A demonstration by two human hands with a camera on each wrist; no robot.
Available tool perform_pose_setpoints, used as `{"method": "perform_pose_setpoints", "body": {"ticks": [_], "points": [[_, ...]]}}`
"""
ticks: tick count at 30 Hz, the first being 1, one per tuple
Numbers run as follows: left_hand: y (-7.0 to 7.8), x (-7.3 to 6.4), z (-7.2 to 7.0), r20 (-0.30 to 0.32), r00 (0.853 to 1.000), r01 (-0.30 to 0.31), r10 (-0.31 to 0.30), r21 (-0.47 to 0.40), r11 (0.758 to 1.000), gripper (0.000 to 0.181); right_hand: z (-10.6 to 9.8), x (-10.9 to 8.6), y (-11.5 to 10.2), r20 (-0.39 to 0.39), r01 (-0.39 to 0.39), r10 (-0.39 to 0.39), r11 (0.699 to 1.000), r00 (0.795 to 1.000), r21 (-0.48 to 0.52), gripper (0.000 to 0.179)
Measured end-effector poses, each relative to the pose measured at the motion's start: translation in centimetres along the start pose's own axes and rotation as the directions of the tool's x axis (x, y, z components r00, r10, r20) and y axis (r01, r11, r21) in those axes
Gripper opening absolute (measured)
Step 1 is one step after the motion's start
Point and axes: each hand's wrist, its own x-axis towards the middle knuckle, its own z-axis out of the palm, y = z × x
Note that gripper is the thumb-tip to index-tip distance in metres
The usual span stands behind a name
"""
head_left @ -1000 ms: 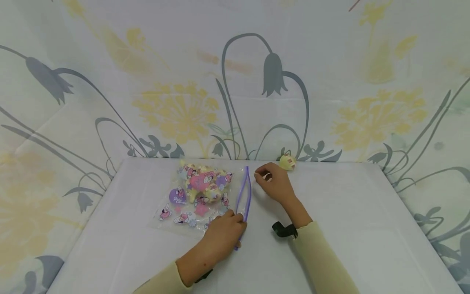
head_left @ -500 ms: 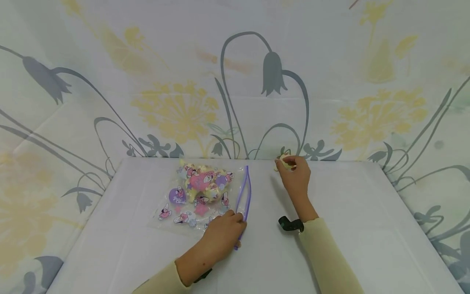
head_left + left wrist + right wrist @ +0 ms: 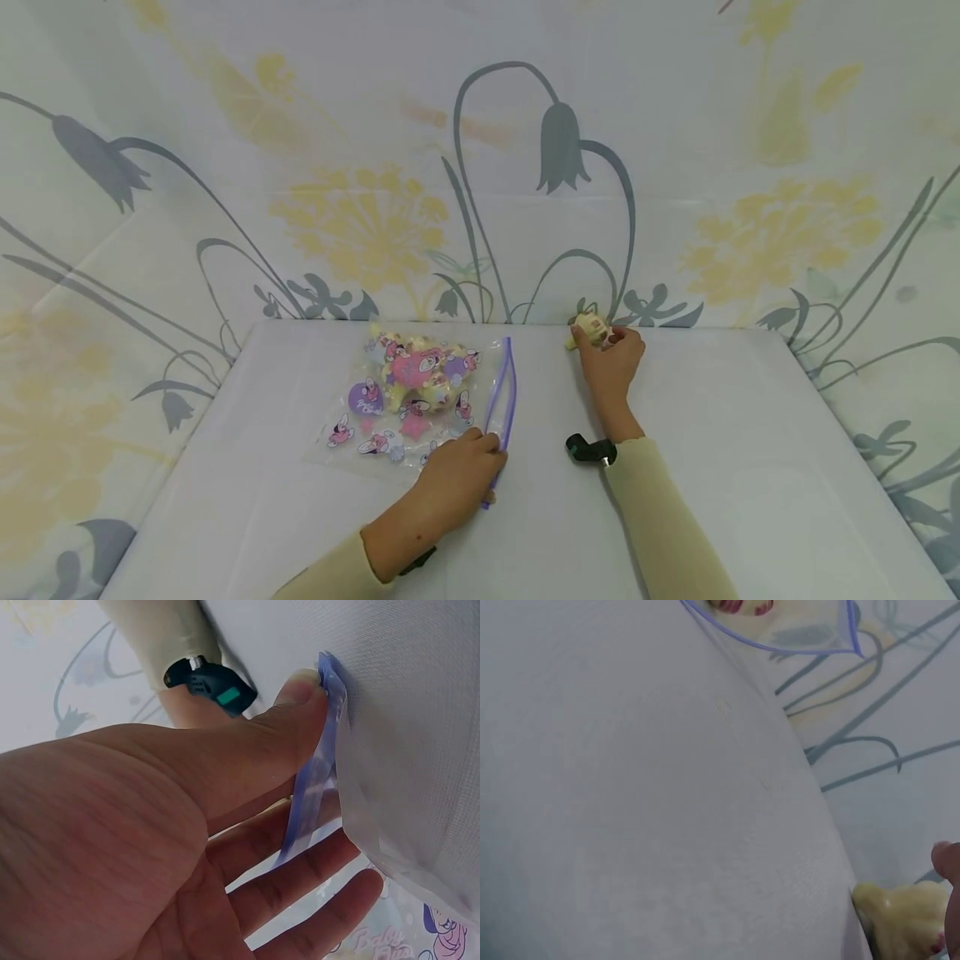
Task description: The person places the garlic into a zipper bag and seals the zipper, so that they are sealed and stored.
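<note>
A clear zip bag [image 3: 365, 398] with pink and purple cartoon prints lies flat on the left side of the white table, several pale yellow toys [image 3: 438, 392] inside it. My left hand [image 3: 459, 475] pinches the near end of the bag's purple zip strip [image 3: 512, 400]; the left wrist view has the thumb on the strip [image 3: 307, 799] and the other fingers spread behind it. At the table's far edge, my right hand [image 3: 613, 362] holds a small pale yellow toy [image 3: 592, 327] with reddish marks between thumb and fingers. Only part of that toy [image 3: 904, 915] shows in the right wrist view.
A cloth wall [image 3: 360, 225] with grey and yellow flower prints rises right behind the table's far edge. White table surface [image 3: 735, 433] extends to the right of the right arm. The bag's mouth gapes slightly along the zip.
My right hand has moved from beside the bag's mouth right and away to the yellow toy, and taken hold of it. My left hand stays at the zip strip.
</note>
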Motion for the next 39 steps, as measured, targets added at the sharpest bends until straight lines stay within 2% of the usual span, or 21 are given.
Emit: {"method": "perform_pose_setpoints", "body": {"ticks": [7, 14, 20, 30, 34, 39], "points": [[0.0, 0.0, 0.0, 0.009, 1.0, 0.004, -0.004, -0.016, 1.0, 0.042, 0.1, 0.8, 1.1, 0.02, 0.036, -0.036, 0.998, 0.999, -0.045, 0.059], [0.0, 0.0, 0.1, 0.012, 1.0, 0.009, -0.009, -0.02, 1.0, 0.041, 0.1, 1.0, 1.3, 0.003, 0.052, -0.052, 0.997, 0.999, -0.062, 0.049], [0.1, 0.0, -0.1, 0.013, 1.0, 0.006, -0.006, -0.019, 1.0, 0.041, 0.2, 1.2, 1.4, -0.002, 0.019, -0.019, 0.998, 1.0, -0.066, 0.048], [0.1, -0.1, -0.1, 0.004, 1.0, -0.001, 0.001, 0.0, 1.0, 0.043, -0.1, 0.8, 1.2, 0.007, -0.055, 0.055, 0.998, 0.998, -0.009, 0.056], [0.1, -0.1, -0.1, 0.013, 1.0, 0.001, -0.001, -0.011, 1.0, 0.044, -0.4, 0.5, 1.5, 0.01, -0.053, 0.053, 0.999, 0.999, 0.006, 0.055], [0.0, -0.1, -0.2, 0.032, 0.999, 0.01, -0.009, -0.027, 1.0, 0.044, -0.8, -0.2, 1.4, 0.032, -0.057, 0.054, 0.994, 0.998, 0.088, 0.054]]}}
